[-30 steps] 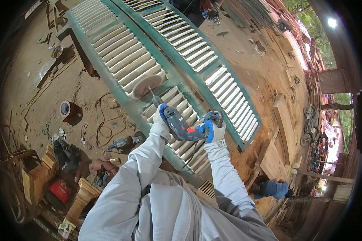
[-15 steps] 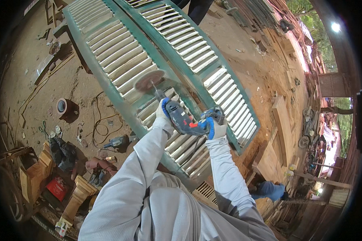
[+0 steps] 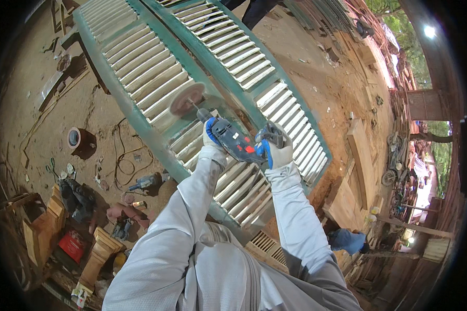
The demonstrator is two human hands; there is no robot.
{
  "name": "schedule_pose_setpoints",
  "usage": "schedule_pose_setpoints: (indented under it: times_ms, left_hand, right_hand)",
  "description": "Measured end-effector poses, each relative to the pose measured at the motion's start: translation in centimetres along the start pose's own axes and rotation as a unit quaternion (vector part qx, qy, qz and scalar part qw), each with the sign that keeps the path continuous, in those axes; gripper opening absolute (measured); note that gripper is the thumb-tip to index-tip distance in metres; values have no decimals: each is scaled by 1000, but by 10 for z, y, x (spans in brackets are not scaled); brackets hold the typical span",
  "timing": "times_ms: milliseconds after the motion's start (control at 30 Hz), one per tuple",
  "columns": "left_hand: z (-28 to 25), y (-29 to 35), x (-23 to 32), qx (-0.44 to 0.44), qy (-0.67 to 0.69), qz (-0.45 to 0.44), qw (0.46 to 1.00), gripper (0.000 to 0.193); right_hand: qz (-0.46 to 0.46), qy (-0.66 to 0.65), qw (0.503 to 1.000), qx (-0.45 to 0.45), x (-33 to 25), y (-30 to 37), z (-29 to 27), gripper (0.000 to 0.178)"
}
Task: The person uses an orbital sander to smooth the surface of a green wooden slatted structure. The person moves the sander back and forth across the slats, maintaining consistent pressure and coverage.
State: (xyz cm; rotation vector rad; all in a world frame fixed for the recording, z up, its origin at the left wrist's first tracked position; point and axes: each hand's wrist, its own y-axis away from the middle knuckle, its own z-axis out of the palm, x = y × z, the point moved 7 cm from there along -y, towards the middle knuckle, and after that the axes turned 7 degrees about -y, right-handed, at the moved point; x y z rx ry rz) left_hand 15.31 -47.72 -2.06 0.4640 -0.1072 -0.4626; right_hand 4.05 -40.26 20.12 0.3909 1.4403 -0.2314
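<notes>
My left hand [image 3: 211,133], in a blue-palmed white work glove, is closed around the front of a dark power drill [image 3: 235,141]. My right hand [image 3: 278,149], gloved alike, grips the drill's rear handle. A round reddish-brown sanding disc [image 3: 186,99] on the drill's shaft looks blurred, as if spinning. It lies over the green crosspiece of the nearer louvred shutter [image 3: 163,136], between two banks of pale slats. Just to the right lies a second green louvred shutter [image 3: 260,95] with whiter slats. Whether the disc touches the wood is hard to tell.
Another power tool [image 3: 146,181] and a coiled cord [image 3: 120,168] lie on the dirt floor at left, near a short round pipe [image 3: 78,138]. Carved wooden pieces [image 3: 96,256] stand at lower left. Planks [image 3: 362,158] lie at right. A person's dark-clothed legs [image 3: 257,11] show beyond the shutters.
The disc has shifted a little to the left and toward me across the crosspiece, and its shaft sits at a different tilt. Both hands keep hold of the drill. The whole view has shifted slightly.
</notes>
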Motion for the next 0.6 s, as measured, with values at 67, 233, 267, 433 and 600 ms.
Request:
schedule_pose_setpoints:
  times_ms: [67,233,267,433,600]
  left_hand:
    - [-9,2,-1,55,-27,-8,998,24]
    - [-5,21,8,36,-28,-77,996,24]
    - [13,46,11,42,-54,-100,993,24]
    - [15,83,39,133,-158,-110,972,26]
    - [-29,88,63,122,-154,-74,978,29]
  right_hand:
    - [16,-9,1000,-4,-2,5,3,36]
    - [0,-36,998,42,10,28,10,22]
    - [16,-46,996,72,16,34,3,21]
    - [32,-108,985,129,30,54,7,11]
    - [48,-100,986,121,39,60,21,11]
